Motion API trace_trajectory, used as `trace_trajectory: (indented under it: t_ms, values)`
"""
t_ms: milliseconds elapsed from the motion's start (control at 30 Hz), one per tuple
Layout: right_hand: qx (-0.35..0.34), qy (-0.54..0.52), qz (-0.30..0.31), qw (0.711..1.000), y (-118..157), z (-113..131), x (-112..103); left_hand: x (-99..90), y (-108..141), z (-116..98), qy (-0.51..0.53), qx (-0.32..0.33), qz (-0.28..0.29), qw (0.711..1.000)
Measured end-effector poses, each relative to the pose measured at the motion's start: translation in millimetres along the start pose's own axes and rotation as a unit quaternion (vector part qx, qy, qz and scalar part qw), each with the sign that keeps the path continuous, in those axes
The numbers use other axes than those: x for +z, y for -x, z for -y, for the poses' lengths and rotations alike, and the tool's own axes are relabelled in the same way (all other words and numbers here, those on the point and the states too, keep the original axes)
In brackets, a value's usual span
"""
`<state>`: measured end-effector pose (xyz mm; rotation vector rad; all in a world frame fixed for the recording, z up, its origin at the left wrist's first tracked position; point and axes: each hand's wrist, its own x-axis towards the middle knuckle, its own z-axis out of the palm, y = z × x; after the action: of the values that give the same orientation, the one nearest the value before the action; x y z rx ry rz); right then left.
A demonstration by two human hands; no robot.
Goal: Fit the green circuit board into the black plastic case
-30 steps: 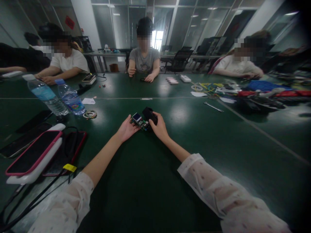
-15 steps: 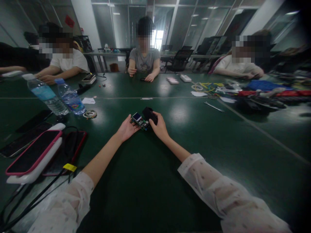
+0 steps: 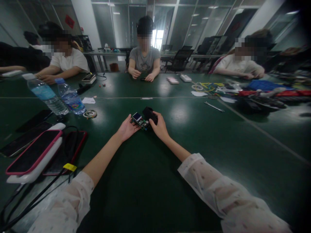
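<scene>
Over the middle of the green table, my left hand (image 3: 126, 129) is turned palm up and holds a small green circuit board (image 3: 143, 122) with a little screen (image 3: 137, 116) at its left end. The thumb is at the board's edge and the fingers lie beneath it. My right hand (image 3: 160, 127) is closed around a black, box-like piece (image 3: 148, 113) right beside the board. Whether that piece touches the board I cannot tell. Its underside is hidden by my fingers.
Two water bottles (image 3: 70, 97) and a coil of wire (image 3: 90, 114) stand to the left. Nearer lie several phones (image 3: 35, 152) and black cables (image 3: 36, 202). A wrench (image 3: 214, 106) and a heap of cables and cloth (image 3: 264, 90) are at the right. Co-workers sit across the table (image 3: 194, 139).
My hands, the circuit board and the black piece have not visibly moved. Across the table, one hand of the person in grey has shifted slightly inward and down.
</scene>
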<state>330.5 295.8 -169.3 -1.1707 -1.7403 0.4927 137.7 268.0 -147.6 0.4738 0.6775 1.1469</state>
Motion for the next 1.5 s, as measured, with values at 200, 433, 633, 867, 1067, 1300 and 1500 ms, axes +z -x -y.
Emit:
trace_trajectory:
  t_ms: [200, 433, 633, 867, 1067, 1300, 1500]
  values:
    - [0.002, -0.005, 0.002, 1.0, 0.4, 1.3, -0.6, 1.4, 1.8, -0.6, 0.0, -0.003, -0.004, 1.0]
    - [-0.006, -0.003, -0.002, 1.0, 0.0, -1.5, 0.9, 3.3, 2.0, -0.6, 0.001, -0.002, -0.008, 1.0]
    - [-0.007, -0.003, -0.001, 1.0, -0.5, -2.1, 1.1, 2.0, 1.1, -0.2, 0.003, 0.001, -0.006, 1.0]
    - [-0.006, -0.002, -0.001, 1.0, -0.3, -1.6, 0.8, -0.1, -0.5, 0.1, 0.003, -0.006, -0.01, 1.0]
    - [-0.004, -0.003, 0.002, 1.0, -0.3, -1.4, 0.6, -0.1, 0.2, 0.1, 0.011, -0.006, -0.007, 1.0]
    - [-0.005, 0.001, 0.001, 1.0, -0.1, -1.5, 0.7, 0.4, 0.7, 0.0, 0.01, -0.006, -0.008, 1.0]
    - [-0.01, 0.001, 0.0, 1.0, -0.2, -1.0, 0.6, 2.5, 1.8, -0.7, 0.008, -0.007, -0.01, 1.0]
